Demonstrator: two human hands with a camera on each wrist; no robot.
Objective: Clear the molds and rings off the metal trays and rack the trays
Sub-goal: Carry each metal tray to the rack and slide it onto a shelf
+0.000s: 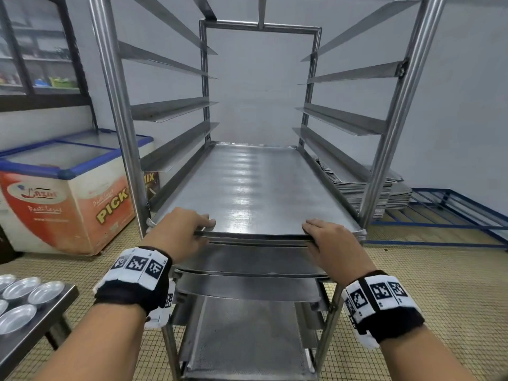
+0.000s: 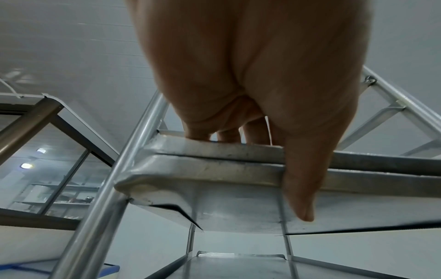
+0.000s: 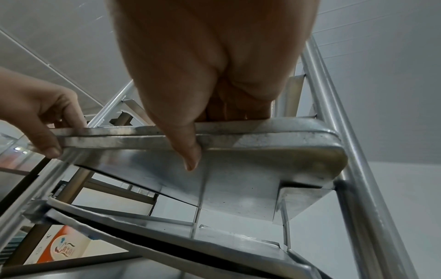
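A flat metal tray (image 1: 255, 188) lies on a pair of runners in the steel rack (image 1: 118, 105), its near edge sticking out towards me. My left hand (image 1: 198, 226) grips the rim's left part, fingers on top and thumb underneath. My right hand (image 1: 316, 232) holds the right part the same way. In the left wrist view the thumb (image 2: 300, 188) crosses two stacked rims (image 2: 203, 169). The right wrist view shows the same two rims (image 3: 262, 139) under my right thumb (image 3: 188, 151), with the left hand (image 3: 35, 113) further along. Round metal molds (image 1: 19, 298) sit on a table at the lower left.
More trays (image 1: 247, 287) sit on lower runners of the rack; the upper runners hold nothing. A chest freezer (image 1: 68, 188) stands left of the rack. A pile of trays (image 1: 384, 193) rests on a blue floor frame (image 1: 453, 213) at the right. The steel table (image 1: 55, 306) edges in at the lower left.
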